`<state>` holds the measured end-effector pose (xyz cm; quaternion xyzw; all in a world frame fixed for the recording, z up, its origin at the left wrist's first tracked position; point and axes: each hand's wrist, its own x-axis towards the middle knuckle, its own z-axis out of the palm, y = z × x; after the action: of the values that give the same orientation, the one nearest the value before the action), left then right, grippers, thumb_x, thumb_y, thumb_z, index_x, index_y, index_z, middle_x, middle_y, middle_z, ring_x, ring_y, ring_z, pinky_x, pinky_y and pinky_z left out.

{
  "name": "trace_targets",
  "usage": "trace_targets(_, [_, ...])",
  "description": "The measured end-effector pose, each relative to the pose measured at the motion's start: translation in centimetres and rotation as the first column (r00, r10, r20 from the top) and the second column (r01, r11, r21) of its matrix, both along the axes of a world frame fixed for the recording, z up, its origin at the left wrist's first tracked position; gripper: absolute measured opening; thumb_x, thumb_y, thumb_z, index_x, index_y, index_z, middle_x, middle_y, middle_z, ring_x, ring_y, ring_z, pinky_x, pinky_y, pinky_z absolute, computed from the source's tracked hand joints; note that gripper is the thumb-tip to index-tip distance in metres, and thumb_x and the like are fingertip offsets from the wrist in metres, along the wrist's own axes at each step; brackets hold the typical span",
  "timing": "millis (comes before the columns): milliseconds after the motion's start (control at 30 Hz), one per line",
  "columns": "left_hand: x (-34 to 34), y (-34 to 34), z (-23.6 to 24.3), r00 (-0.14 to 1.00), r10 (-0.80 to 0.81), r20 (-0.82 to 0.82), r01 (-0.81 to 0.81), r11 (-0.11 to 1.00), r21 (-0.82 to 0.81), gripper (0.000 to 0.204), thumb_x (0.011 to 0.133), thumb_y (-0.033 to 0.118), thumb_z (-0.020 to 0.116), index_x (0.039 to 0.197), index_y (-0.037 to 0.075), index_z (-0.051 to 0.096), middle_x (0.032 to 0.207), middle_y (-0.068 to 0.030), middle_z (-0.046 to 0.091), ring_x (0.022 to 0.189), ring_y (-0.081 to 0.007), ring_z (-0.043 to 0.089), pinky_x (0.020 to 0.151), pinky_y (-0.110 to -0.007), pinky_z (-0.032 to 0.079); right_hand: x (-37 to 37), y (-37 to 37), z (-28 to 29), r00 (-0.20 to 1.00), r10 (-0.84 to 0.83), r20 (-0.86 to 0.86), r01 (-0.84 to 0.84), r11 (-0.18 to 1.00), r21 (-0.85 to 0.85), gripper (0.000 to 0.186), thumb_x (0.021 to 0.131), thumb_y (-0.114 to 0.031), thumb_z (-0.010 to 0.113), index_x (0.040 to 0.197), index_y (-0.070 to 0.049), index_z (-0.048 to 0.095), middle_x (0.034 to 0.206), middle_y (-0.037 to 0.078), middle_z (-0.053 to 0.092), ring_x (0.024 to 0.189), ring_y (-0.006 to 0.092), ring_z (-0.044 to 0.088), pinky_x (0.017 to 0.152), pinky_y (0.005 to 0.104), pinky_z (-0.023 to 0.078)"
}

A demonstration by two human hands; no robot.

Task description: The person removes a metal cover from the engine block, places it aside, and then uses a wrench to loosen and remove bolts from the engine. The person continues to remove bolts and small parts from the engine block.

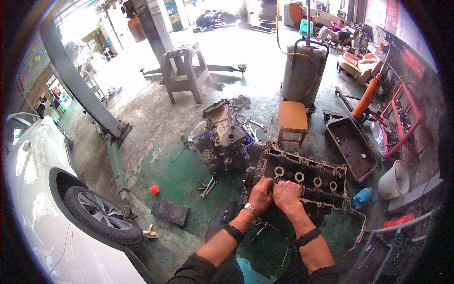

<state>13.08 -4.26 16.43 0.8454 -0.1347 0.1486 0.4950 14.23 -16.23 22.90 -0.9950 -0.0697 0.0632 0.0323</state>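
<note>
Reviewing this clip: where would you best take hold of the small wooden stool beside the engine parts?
Probably grip the wooden stool by the two long edges of its flat seat, coming from above; it stands upright, its top is bare, and the legs below sit close to the engine parts.

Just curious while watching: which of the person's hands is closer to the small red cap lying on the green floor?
Left. The left hand rests on the cylinder head, on the side facing the red cap; the right hand lies beyond it, farther away.
</note>
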Motion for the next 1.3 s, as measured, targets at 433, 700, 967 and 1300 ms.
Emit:
trace_targets(433, [0.0,-0.1,-0.2,1.000,0.015,0.001,-0.015,1.000,-0.006,0.037,0.072,0.004,0.067,0.107,0.002,0.057,0.099,-0.0159,0.060,0.090,-0.0351,0.061,0.077,-0.037,0.050,0.0,0.3,0.0,1.000,-0.027,0.013,0.027,1.000,-0.015,0.020,0.080,-0.019,0.056,0.084,-0.005,0.069,0.080,0.013,0.070,0.076,0.0278,0.070,0.066,0.0389,0.055])
trace_targets(700, [0.0,-0.1,0.1,1.000,0.027,0.007,-0.027,1.000,0.012,0.036,0.072,0.004,0.066,0.106,0.001,0.056,0.100,-0.0172,0.060,0.092,-0.0359,0.061,0.079,-0.038,0.050,-0.2,0.2,1.8,0.997,0.002,-0.074,-0.006,0.999,-0.052,0.020,0.080,-0.021,0.057,0.085,-0.006,0.070,0.085,0.014,0.070,0.082,0.0267,0.070,0.068,0.0383,0.055])
trace_targets(967, [-0.1,0.0,0.3,1.000,0.018,-0.017,-0.018,1.000,0.005,0.037,0.071,0.003,0.066,0.107,0.001,0.056,0.101,-0.0170,0.060,0.093,-0.0358,0.060,0.079,-0.038,0.050,0.0,0.3,1.1,0.996,-0.066,-0.066,0.067,0.998,0.018,0.021,0.082,-0.019,0.056,0.087,-0.004,0.069,0.088,0.017,0.070,0.084,0.0306,0.069,0.072,0.0394,0.055])
trace_targets(1300, [0.0,-0.1,-0.2,1.000,0.020,0.000,-0.020,1.000,-0.003,0.037,0.071,0.004,0.066,0.107,0.002,0.056,0.100,-0.0172,0.059,0.092,-0.0366,0.059,0.078,-0.039,0.049,-0.2,0.1,0.5,0.999,-0.045,-0.009,0.046,0.999,0.009,0.023,0.083,-0.023,0.055,0.086,-0.005,0.069,0.083,0.015,0.069,0.080,0.0291,0.069,0.070,0.0406,0.055])
